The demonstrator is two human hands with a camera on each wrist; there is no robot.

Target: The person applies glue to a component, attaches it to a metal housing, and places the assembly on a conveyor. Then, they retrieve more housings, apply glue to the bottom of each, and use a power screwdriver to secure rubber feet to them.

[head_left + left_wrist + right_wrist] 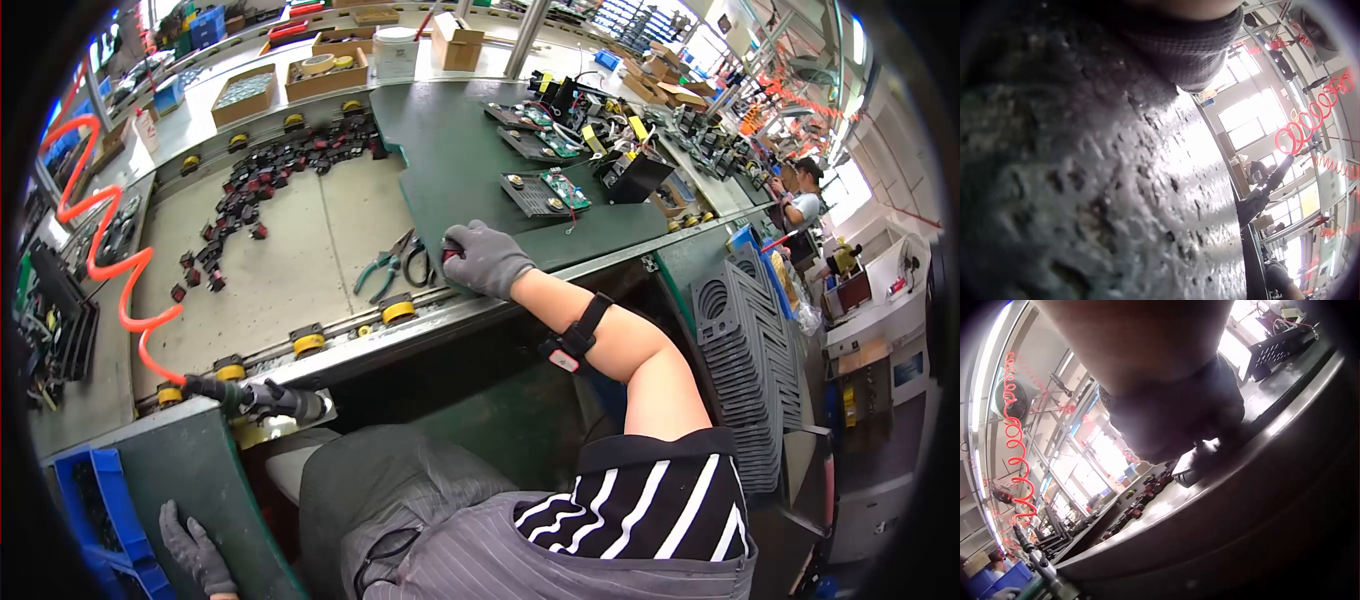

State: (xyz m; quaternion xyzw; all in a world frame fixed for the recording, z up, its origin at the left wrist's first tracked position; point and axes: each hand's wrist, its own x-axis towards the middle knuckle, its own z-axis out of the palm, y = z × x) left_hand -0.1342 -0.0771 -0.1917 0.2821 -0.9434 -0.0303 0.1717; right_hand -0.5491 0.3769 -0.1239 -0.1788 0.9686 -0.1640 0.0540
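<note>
My right hand (487, 262), in a grey glove, grips a small red-and-black part (452, 252) at the near left corner of the green mat (440, 130). Pliers (380, 272) and scissors (417, 264) lie just left of that hand. In the right wrist view the gloved hand (1175, 419) is in dark shadow and mostly hides what it holds. My left hand (197, 550), gloved too, rests on the green side table (190, 460) with its fingers extended, beside blue bins (105, 510). The left wrist view shows mainly the pitted tabletop (1147, 200) and the glove's cuff (1191, 62).
Many small red-and-black parts (262, 185) lie scattered on the pale board (330, 225). Black panels with green circuit boards (548, 193) sit on the mat. A power screwdriver (270, 398) on an orange coiled hose (105, 270) lies at the front rail. Grey plates (745, 370) are stacked right.
</note>
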